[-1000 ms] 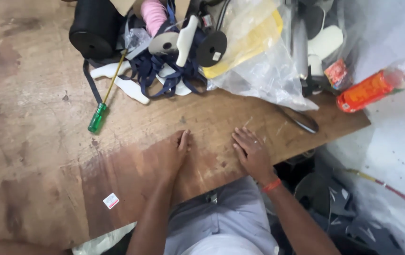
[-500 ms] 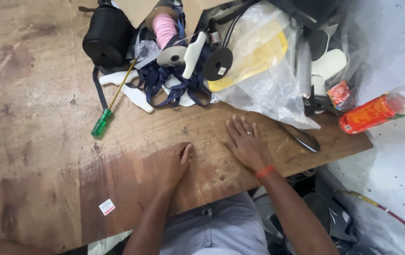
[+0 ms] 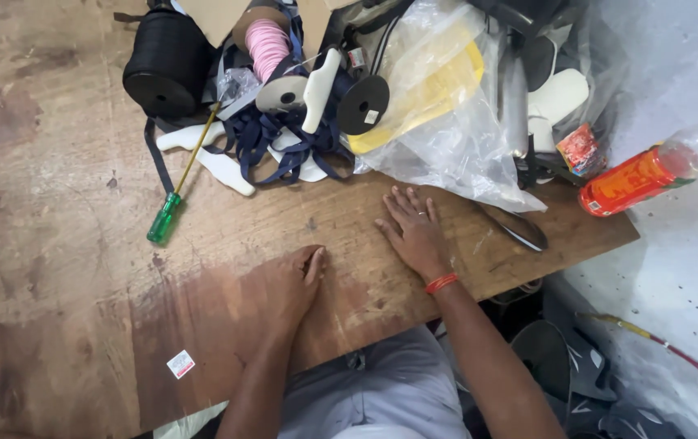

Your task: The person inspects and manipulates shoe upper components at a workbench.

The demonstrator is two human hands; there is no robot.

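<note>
Wooden surface [image 3: 56, 244] bears both hands; left hand [image 3: 288, 280] rests loosely curled, holding nothing; right hand [image 3: 414, 232] lies flat, fingers spread, its fingertips just short of the clear plastic bag [image 3: 446, 138]; green-handled screwdriver [image 3: 166, 215] lies well left.

Light is even and moderately bright, diffuse from above — shadows stay soft and short under the clutter at the top. The clear plastic bag [image 3: 446, 122] shows mild glare. The centre is fairly sharp; the lower right corner is dimmer, and the edges bend slightly — wide-lens distortion.
</note>
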